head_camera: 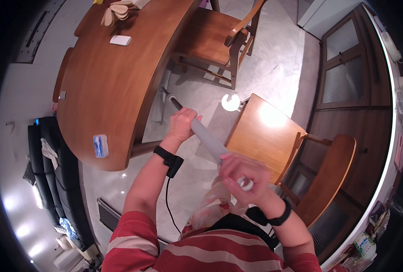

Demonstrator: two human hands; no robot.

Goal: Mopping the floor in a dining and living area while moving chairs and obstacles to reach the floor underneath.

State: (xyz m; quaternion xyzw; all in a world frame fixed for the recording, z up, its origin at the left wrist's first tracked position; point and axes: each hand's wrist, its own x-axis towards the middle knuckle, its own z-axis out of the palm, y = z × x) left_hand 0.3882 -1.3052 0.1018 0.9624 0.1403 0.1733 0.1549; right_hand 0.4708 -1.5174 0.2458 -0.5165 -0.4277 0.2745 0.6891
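Observation:
A long handle (208, 137) with a light grey upper part slants across the view, its dark lower pole running down toward the floor under the table. My left hand (183, 124) is wrapped around the pole just below the grey part. Nearer my body, my right hand (244, 175) grips the upper end, where a white rounded tip sticks out of the fist; this hand is slightly blurred. What the pole's far end carries cannot be made out under the table edge. Both wrists wear black straps, the left one with a small black box and a cable.
Left of the pole stands a wooden table (109, 85) bearing a blue-and-white packet (101, 146) and a white box (120, 40). One wooden chair (205, 34) is ahead, another wooden chair (259, 132) close on the right. A dark sofa (58, 176) lies far left, brown cabinets (351, 136) right.

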